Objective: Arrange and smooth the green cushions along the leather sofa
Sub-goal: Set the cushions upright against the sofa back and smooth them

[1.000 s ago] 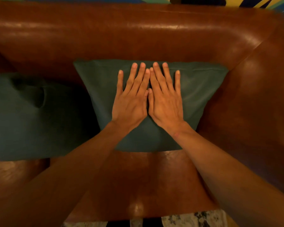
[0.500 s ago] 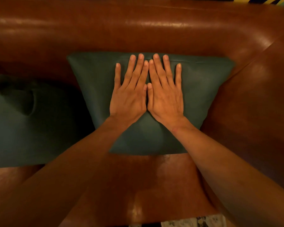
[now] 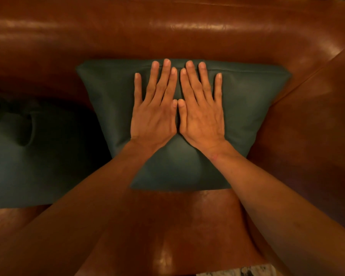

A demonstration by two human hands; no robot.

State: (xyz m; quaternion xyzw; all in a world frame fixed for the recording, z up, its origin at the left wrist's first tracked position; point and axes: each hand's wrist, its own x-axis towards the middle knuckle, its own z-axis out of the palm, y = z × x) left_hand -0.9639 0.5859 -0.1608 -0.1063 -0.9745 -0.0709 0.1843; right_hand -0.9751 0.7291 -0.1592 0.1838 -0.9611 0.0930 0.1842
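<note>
A dark green cushion [image 3: 247, 108] leans against the backrest of the brown leather sofa [image 3: 167, 32], close to its right arm. My left hand [image 3: 154, 112] and my right hand [image 3: 200, 114] lie flat side by side on the middle of this cushion, fingers straight and reaching its top edge, thumbs touching. A second green cushion [image 3: 38, 156] lies to the left on the seat, with a dent near its upper left.
The sofa's right arm [image 3: 317, 116] rises just beside the pressed cushion. Bare leather seat [image 3: 167, 236] shows in front of both cushions. A strip of patterned floor [image 3: 237, 271] shows at the bottom edge.
Both hands have slid up the cushion toward its top edge, staying flat, and the fingers have spread a little. The view has tilted down slightly.
</note>
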